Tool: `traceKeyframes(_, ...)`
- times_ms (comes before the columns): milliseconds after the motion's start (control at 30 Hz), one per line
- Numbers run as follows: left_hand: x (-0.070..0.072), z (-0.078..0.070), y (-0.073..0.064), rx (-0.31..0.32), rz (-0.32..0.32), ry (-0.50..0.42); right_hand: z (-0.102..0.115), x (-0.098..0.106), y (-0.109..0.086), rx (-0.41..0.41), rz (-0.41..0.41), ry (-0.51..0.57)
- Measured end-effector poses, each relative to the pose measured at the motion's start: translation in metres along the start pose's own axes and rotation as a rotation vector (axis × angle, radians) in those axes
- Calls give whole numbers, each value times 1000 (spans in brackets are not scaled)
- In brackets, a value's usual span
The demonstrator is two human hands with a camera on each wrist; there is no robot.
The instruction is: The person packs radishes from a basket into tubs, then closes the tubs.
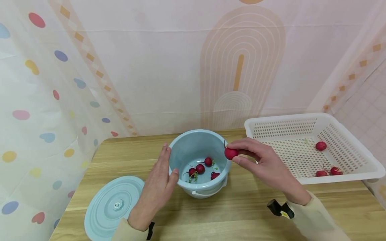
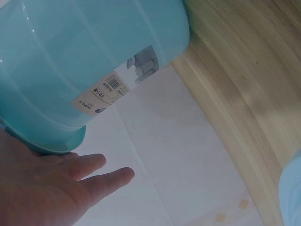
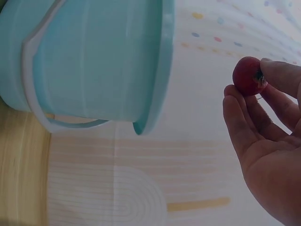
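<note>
A light blue bucket (image 1: 201, 191) with a white handle stands on the table, several red radishes (image 1: 200, 169) with bits of green stem lying on its bottom. My right hand (image 1: 265, 164) pinches one radish (image 1: 231, 153) between thumb and fingers, just above the bucket's right rim; in the right wrist view that radish (image 3: 248, 76) shows its dark stem end, apart from the bucket wall (image 3: 94, 61). My left hand (image 1: 157, 182) rests against the bucket's left rim with its fingers extended. The left wrist view shows the hand (image 2: 51, 188) by the rim and a label (image 2: 117, 82) on the bucket.
A white perforated plastic basket (image 1: 301, 119) stands at the right with a few radishes (image 1: 321, 146) in it. At the left, a round light blue lid (image 1: 116, 204) lies on the wooden table (image 1: 205, 221). A patterned cloth (image 1: 163, 77) hangs behind the table.
</note>
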State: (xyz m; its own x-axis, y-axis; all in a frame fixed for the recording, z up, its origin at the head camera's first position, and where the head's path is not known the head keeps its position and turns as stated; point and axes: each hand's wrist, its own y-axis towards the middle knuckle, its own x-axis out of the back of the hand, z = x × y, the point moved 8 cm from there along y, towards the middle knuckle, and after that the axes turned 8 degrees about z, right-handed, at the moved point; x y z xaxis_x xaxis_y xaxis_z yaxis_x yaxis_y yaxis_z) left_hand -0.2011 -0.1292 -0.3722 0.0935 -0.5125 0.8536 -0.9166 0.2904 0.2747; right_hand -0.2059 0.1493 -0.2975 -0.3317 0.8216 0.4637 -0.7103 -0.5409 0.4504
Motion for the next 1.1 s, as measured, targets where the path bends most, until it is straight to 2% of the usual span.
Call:
traceKeyframes(300,0,-1,1,-13,-2,5,-6,-17,14,39,40,-86)
traceKeyframes(600,0,0,1,-3,-3,3,-13,-32,26,12,113,-279)
traceKeyframes(900,1,0,0,0,-2,5,-10,-44,36,102,172,-412)
traceKeyframes(1100,1,-1,0,3,2,11,-14,-47,41,88,204,-481)
